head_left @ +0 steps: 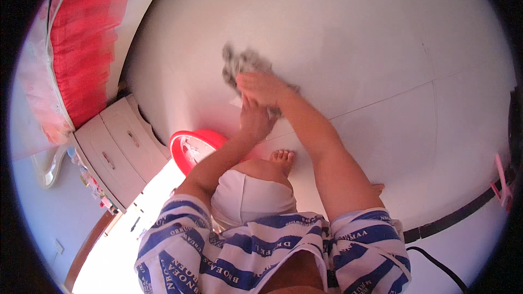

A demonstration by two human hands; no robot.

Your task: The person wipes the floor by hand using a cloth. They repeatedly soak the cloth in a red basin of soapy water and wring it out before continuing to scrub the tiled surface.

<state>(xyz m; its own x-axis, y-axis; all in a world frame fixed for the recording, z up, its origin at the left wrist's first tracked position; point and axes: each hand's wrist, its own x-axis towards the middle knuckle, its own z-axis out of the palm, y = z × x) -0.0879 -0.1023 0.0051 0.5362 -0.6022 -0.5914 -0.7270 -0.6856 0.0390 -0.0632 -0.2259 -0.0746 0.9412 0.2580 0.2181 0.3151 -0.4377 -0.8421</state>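
A crumpled grey cloth (249,61), blurred by motion, is bunched at my hands over the pale tiled floor (367,65). My right hand (261,87) grips it from above, the fingers curled over its near part. Just below, my left hand (257,120) is pressed up against the right, its fingertips meeting the right hand. Cloth shows at the left hand's side too, though much of its grip is hidden. Whether the cloth touches the floor is unclear. A red plastic basin (176,151) stands left of my left forearm, with a pale content partly visible inside.
A white drawer cabinet (122,143) stands at the left, with small items along its edge. Red curtain-like fabric (83,45) hangs beyond it. My bare foot (283,160) is behind the hands. At the right are a pink object (504,188) and a black cable (439,265).
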